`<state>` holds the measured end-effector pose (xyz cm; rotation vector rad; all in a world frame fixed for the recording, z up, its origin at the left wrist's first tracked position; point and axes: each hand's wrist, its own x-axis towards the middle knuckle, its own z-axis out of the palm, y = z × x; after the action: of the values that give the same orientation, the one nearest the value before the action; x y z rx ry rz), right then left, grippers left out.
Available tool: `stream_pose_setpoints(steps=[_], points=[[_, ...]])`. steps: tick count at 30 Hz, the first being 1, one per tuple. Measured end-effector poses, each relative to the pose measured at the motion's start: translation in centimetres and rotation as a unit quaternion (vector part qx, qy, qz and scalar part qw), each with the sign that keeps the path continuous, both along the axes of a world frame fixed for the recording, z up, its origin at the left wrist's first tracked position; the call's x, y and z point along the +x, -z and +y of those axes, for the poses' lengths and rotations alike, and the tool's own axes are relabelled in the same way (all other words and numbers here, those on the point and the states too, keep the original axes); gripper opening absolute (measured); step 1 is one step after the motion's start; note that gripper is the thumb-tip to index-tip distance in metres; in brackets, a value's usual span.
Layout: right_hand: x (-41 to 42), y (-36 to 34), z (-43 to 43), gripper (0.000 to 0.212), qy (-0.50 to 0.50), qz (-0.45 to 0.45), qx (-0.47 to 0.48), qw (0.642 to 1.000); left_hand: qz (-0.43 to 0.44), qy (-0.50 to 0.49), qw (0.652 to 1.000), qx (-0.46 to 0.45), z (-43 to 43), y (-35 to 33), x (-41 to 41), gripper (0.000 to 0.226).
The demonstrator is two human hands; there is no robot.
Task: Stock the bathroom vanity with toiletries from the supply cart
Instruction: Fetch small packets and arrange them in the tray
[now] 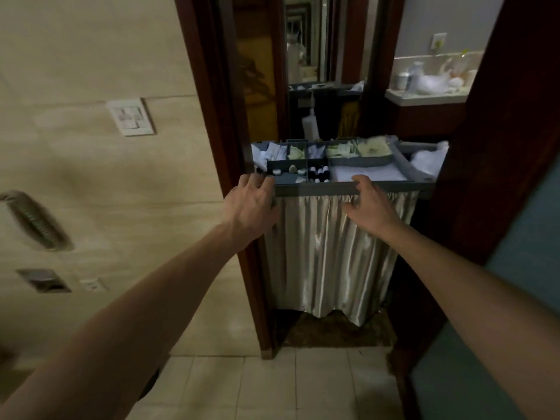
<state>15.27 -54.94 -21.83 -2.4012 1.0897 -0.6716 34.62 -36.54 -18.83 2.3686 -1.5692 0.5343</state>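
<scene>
A grey supply cart (315,189) stands in a dark wooden doorway, a shiny pale curtain hanging below its top tray. The tray's compartments hold white packets, small dark bottles (318,173), pale green packets (357,150) and a folded white towel (372,172). My left hand (251,204) grips the tray's front left corner, fingers curled over the edge. My right hand (368,204) grips the front rim near its middle. The bathroom vanity (424,100) shows beyond the doorway at the upper right, with bottles and white items on it.
A tiled wall with a switch plate (131,116) fills the left. The dark door frame (212,116) closes in on both sides of the cart. A mirror or glass panel rises behind the cart. Pale floor tiles (272,386) lie below my arms.
</scene>
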Motion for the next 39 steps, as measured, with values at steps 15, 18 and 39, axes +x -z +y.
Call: stream_pose_setpoints(steps=[15,18,39], points=[[5.2,1.5,-20.8,0.057,-0.037,0.032,-0.023,0.999,0.015,-0.046,0.997,0.056,-20.4,1.2,4.9,0.058],[6.6,2.8,-23.7,0.058,-0.037,0.043,-0.009,0.998,0.018,-0.047,0.996,0.068,-23.3,1.9,6.1,0.058],[24.9,8.6,-46.7,0.042,-0.04,0.163,0.001,0.986,0.141,-0.002,0.989,0.053,-48.8,12.0,25.9,0.048]])
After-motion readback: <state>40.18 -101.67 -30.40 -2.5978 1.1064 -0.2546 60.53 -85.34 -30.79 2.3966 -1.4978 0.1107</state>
